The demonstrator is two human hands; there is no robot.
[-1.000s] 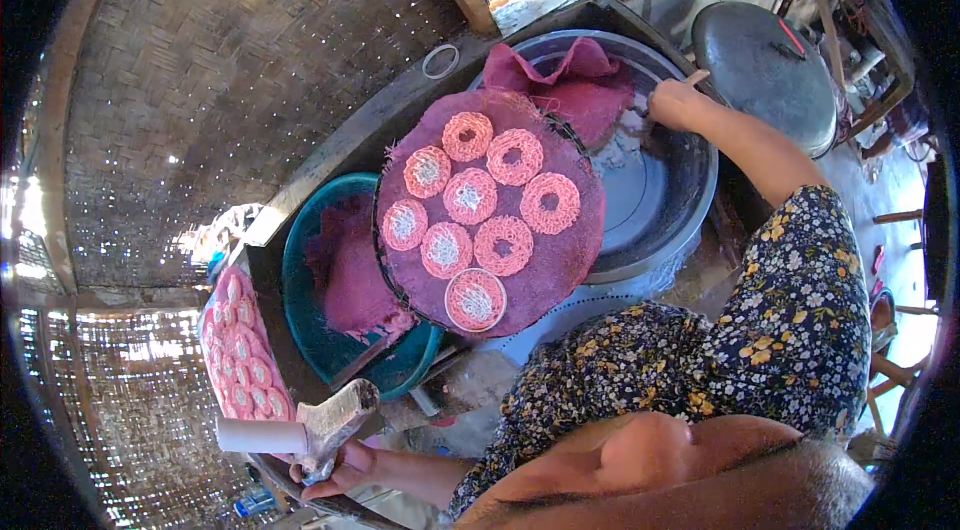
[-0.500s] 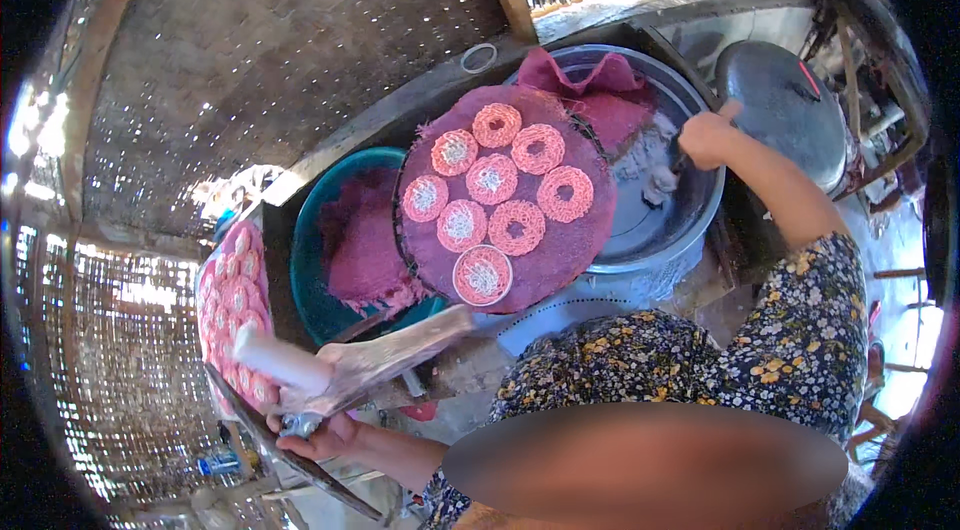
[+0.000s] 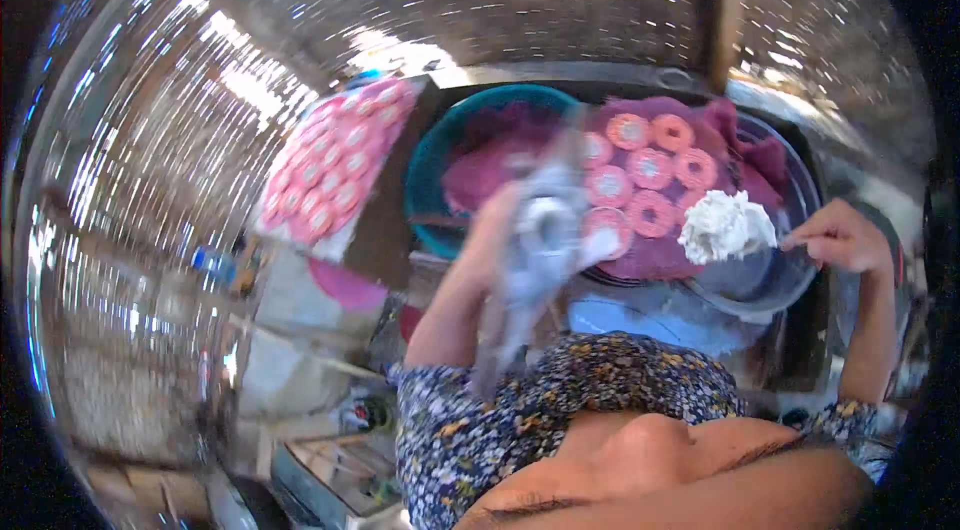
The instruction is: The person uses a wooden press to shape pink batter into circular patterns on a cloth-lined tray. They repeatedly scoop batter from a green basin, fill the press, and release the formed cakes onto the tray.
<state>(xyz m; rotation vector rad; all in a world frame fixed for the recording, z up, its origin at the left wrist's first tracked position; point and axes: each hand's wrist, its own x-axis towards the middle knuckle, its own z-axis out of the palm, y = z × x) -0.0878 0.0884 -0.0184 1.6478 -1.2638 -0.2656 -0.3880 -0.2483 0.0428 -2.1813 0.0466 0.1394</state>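
My left hand [image 3: 488, 230] is closed round a long press-like tool [image 3: 545, 260], held upright near my chest; it is smeared by motion, with a pale round tube opening in its middle. My right hand [image 3: 845, 238] is closed on a thin handle, mostly hidden by the fingers. At its end sits a lump of white dough [image 3: 728, 228], raised over the grey basin [image 3: 790, 280]. Left of the dough, pink lacy rounds [image 3: 650, 170], some with white centres, lie on a purple cloth [image 3: 660, 265] over a round frame.
A teal basin [image 3: 440, 150] with purple cloth inside stands left of the rounds. Farther left, a tilted board [image 3: 380, 260] carries many more pink rounds [image 3: 330, 160]. A woven wall [image 3: 560, 0] closes off the back, with a wooden post [image 3: 725, 10].
My right hand has lifted the white dough out of the basin. My left hand has swung the tool upright, toward the rounds. The whole view has turned and shifted left.
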